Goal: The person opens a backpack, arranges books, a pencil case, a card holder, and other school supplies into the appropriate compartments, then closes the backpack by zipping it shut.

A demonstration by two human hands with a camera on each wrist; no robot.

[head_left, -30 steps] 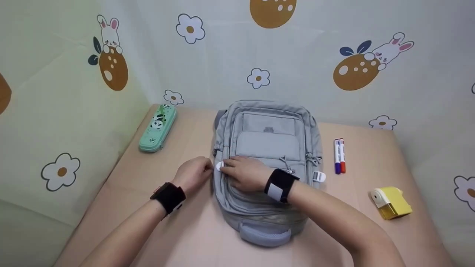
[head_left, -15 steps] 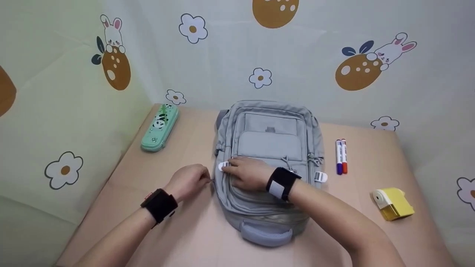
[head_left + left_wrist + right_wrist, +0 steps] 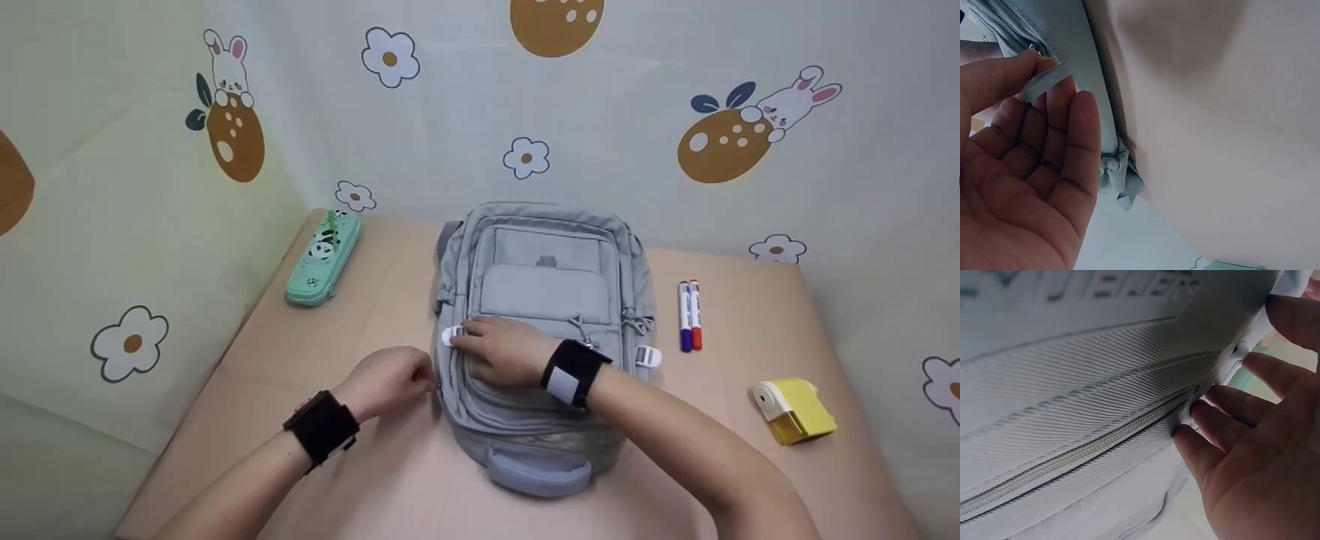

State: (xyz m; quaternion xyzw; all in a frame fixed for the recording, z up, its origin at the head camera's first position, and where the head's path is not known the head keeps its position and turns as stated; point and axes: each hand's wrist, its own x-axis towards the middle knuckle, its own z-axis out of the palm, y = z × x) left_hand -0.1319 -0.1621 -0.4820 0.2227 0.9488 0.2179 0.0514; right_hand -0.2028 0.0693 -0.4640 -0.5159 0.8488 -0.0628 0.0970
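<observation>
Head view: a grey backpack (image 3: 544,330) lies flat mid-table, long axis running from the near edge to the back wall, handle nearest. The right hand (image 3: 501,349) presses it with spread fingers.

Left wrist view: the left hand (image 3: 1022,169) pinches the zipper pull (image 3: 1044,84).

Right wrist view: soft ribbed fabric likely yields; the pull seems the best hold.

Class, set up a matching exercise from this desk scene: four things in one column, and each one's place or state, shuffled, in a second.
Things:
1. backpack
2. pencil case
3. markers
4. sharpener

Places or states:
A. two lying side by side, just right of the backpack
B. yellow, near the table's right edge
C. grey, flat in the middle, right hand resting on it
D. green, at the far left by the wall

Pairs: 1-C, 2-D, 3-A, 4-B
</observation>
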